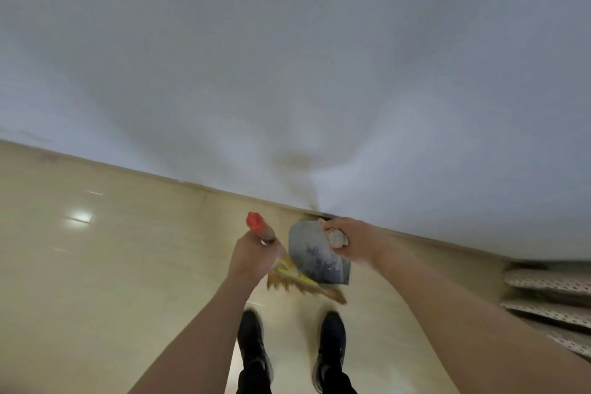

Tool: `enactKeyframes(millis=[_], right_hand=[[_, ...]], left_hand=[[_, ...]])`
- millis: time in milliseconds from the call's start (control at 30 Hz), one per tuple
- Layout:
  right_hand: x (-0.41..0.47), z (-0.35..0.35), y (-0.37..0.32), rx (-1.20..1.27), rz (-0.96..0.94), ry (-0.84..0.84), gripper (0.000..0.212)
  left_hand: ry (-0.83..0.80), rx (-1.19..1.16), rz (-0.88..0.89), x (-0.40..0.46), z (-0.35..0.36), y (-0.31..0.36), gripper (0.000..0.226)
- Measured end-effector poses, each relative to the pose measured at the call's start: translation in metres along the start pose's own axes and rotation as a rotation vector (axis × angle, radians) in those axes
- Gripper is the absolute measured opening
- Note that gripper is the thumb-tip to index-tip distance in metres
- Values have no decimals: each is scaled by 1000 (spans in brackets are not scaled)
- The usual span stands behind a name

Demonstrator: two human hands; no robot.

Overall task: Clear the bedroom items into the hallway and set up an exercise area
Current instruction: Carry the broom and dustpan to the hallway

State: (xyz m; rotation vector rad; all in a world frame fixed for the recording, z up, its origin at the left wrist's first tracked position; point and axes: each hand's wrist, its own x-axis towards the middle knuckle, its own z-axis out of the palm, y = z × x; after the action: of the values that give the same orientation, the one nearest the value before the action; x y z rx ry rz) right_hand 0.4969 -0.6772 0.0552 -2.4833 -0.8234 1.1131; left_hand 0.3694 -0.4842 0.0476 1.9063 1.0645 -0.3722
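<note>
My left hand (252, 257) is closed around the handle of a broom (256, 223) with a red cap at its tip; the straw bristles (307, 286) with a yellow band hang just above the floor in front of my feet. My right hand (351, 241) grips the handle of a grey metal dustpan (315, 256), which hangs tilted beside the broom, close to the wall base. Both arms reach forward and down. The picture is blurred by motion.
A plain white wall (287, 73) fills the upper half and meets the glossy beige tile floor (112, 265) along a skirting line. White perforated shelves or panels (550, 301) sit at the right edge. My black shoes (331, 349) stand below the broom.
</note>
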Motion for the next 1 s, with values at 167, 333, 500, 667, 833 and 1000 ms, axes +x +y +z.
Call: enactKeyframes(millis=[167, 333, 500, 667, 833, 1000], right_hand=[[10, 5, -48, -71, -37, -21, 22], [5, 10, -128, -156, -105, -21, 13], [-11, 5, -238, -192, -183, 43, 16], [-11, 27, -356, -131, -257, 133, 20], [0, 48, -472, -41, -367, 165, 7], [19, 58, -579, -15, -484, 199, 16]], left_hand=[[17, -119, 2, -24, -41, -30, 24], [93, -240, -21, -57, -110, -64, 17], [163, -302, 7, -99, -204, -89, 16], [259, -280, 80, -133, -305, -129, 15], [379, -258, 155, -161, -402, -179, 18], [517, -190, 242, -175, -489, -205, 18]])
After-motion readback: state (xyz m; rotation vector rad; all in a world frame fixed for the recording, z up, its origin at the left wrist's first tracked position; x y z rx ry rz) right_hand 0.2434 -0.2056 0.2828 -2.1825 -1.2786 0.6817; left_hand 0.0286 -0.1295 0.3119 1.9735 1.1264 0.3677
